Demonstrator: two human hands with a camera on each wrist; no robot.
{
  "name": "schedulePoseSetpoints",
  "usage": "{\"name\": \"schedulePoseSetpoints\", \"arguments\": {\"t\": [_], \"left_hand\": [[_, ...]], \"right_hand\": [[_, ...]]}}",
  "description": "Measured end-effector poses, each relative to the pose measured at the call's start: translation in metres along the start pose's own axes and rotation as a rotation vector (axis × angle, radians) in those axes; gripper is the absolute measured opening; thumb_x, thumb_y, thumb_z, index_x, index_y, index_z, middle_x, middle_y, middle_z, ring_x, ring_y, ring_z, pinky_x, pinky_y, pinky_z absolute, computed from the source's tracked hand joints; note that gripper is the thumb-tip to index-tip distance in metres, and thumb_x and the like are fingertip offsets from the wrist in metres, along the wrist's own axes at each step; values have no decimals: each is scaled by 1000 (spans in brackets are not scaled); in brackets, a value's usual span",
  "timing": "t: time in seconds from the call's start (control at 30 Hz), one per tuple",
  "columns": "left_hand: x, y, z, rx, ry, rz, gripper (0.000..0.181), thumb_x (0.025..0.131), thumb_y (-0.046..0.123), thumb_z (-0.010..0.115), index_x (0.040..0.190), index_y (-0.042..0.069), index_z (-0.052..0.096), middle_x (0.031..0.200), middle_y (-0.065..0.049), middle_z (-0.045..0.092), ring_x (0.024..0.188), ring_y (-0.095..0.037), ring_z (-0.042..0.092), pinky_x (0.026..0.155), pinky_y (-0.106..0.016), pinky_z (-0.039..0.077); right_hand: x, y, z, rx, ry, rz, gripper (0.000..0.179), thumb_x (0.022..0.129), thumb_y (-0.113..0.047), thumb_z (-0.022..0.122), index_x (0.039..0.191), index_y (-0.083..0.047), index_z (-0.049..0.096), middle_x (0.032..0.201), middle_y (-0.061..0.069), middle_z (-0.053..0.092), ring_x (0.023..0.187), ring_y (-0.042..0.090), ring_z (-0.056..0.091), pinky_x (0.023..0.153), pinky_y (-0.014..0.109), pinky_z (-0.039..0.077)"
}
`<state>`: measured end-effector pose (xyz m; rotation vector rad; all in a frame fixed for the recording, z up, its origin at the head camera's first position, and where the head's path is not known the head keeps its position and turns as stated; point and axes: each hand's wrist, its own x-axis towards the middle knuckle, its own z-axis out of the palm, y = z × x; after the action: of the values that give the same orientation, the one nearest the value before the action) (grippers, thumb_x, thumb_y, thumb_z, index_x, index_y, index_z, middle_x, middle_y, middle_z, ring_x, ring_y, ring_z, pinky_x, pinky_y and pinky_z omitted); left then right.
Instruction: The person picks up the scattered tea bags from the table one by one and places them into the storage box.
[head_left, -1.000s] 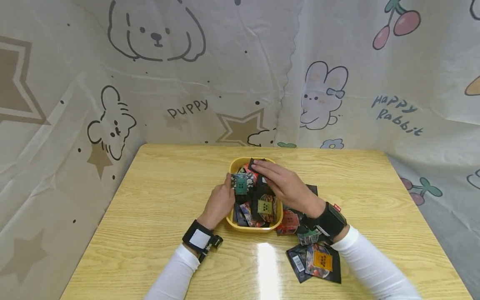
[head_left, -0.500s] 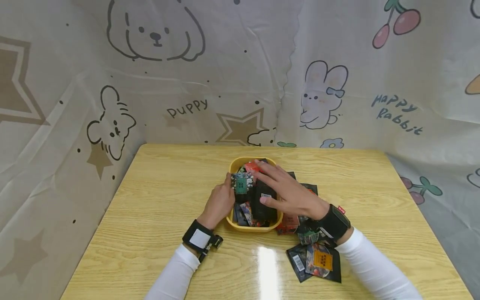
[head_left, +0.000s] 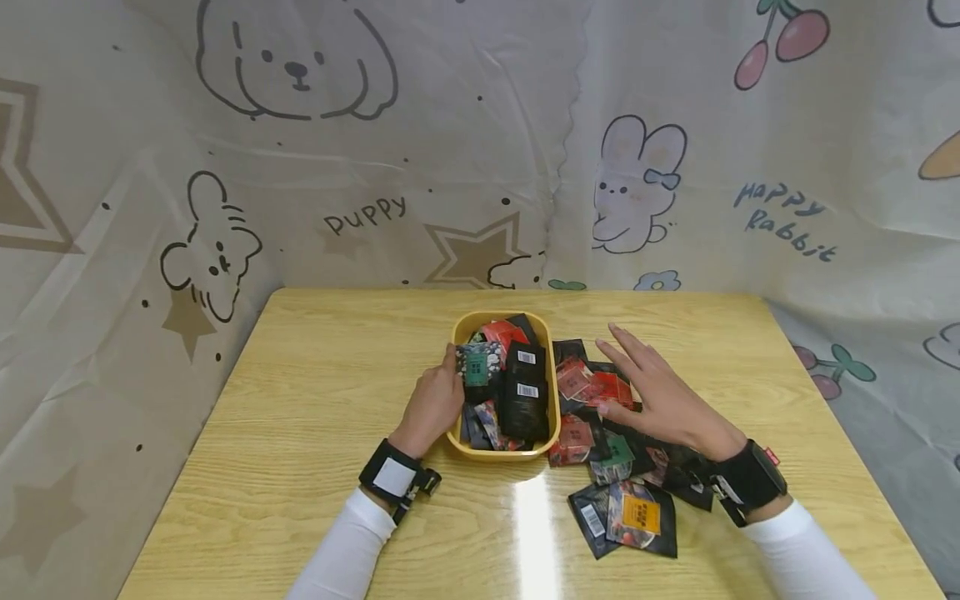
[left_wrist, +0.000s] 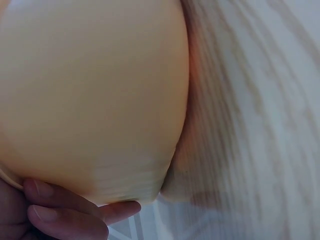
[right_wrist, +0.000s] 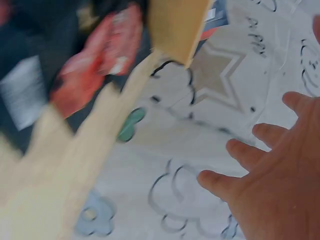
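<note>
A yellow plastic bin (head_left: 498, 456) stands near the middle of the table, filled with flat black packets. Two packets (head_left: 525, 417) lie barcode side up along its right half; a green-labelled packet (head_left: 477, 371) is at its left. My left hand (head_left: 429, 407) grips the bin's left rim; the left wrist view shows its curled fingers (left_wrist: 65, 215) against the bin wall (left_wrist: 95, 100). Spread and holding nothing, my right hand (head_left: 671, 408) hovers over a loose pile of packets (head_left: 576, 440) right of the bin. The right wrist view shows the hand's (right_wrist: 280, 185) extended fingers.
Nearer the front, an orange-labelled packet (head_left: 641, 518) overlaps one with a barcode (head_left: 587, 535). The wooden table (head_left: 322, 367) extends on both sides of the bin. A printed cloth (head_left: 480, 150) hangs behind it.
My right hand has moved right, from over the bin to above the loose pile. A second black packet now lies barcode up in the bin. The left hand stays on the rim.
</note>
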<state>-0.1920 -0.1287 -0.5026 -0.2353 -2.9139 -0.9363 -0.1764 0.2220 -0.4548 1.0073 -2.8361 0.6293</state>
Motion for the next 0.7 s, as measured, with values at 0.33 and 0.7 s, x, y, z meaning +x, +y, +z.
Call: {"name": "schedulePoseSetpoints", "arguments": {"t": [0.33,0.7], "left_hand": [[1,-1,-2,-13,-2,-13,55,100,11,46,150,-6,29,81,-16,63,53,-15,52,47,-29,40],[1,-2,0,-31,-18,-9,56,100,11,45,150,-6,26,66,-6,52,50,-14,50,45,-29,38]], "right_hand": [[-41,-3,38,-21,-261,0,93,74,-49,81,151,-19,39,156,15,26,137,41,32,103,62,31],[-35,5,47,-51,-239,-1,52,93,-14,61,143,-12,50,145,13,47,130,35,45,102,55,36]]}}
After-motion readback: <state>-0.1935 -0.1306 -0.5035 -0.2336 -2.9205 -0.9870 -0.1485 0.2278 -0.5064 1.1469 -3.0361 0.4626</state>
